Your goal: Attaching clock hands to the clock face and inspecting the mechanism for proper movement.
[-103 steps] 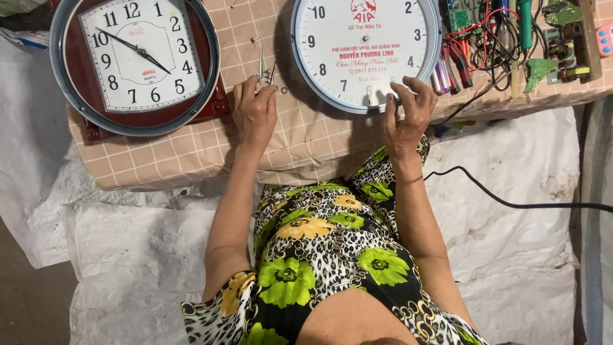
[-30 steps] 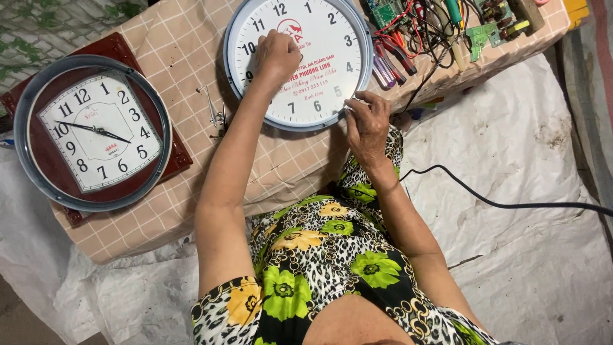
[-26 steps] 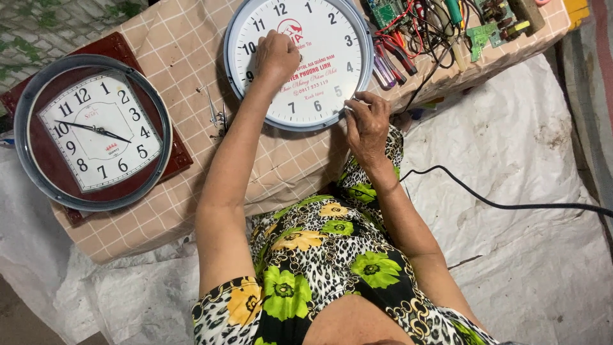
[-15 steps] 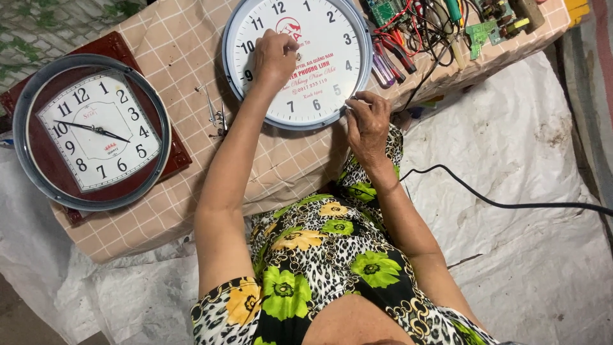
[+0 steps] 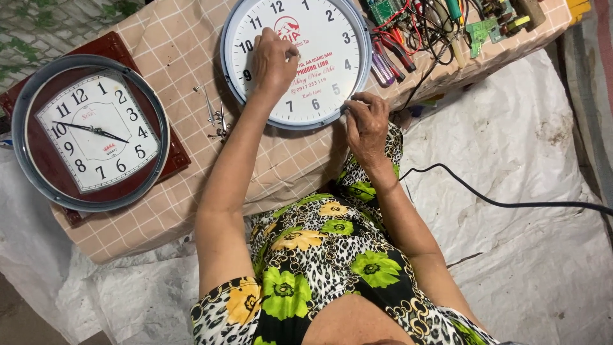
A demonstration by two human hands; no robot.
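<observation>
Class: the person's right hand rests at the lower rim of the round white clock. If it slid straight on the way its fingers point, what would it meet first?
Probably the round white clock itself: the right hand points up-left across its face, towards the left hand at the centre.

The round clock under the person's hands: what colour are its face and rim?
White face, silver-grey rim on the round clock; head view.
</observation>
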